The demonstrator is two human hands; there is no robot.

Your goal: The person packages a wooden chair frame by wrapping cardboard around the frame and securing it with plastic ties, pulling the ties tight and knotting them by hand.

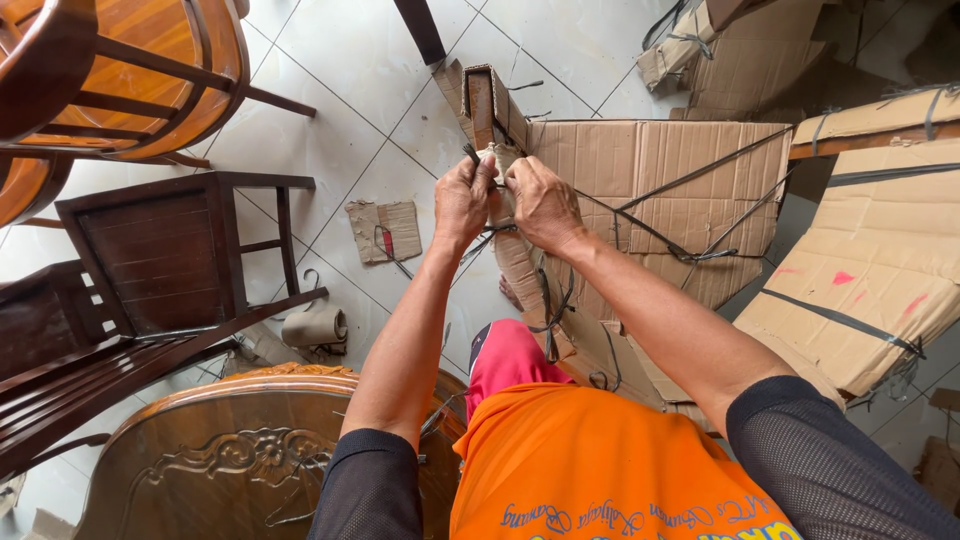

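My left hand (462,200) and my right hand (541,203) meet close together over a long piece wrapped in brown cardboard (520,265). Both hands pinch a dark plastic strap (472,153) at the top of the wrapped piece, fingers closed on it. More dark straps (552,310) are tied around the cardboard lower down, near my pink-clad knee (505,355). A flat cardboard sheet (690,190) with crossed straps lies on the tiled floor behind my hands.
Dark wooden chairs (165,260) stand at the left, and a carved wooden furniture top (250,440) sits below my left arm. A roll of tape (313,325) and a cardboard scrap (385,230) lie on the white tiles. More strapped cardboard (870,290) lies at the right.
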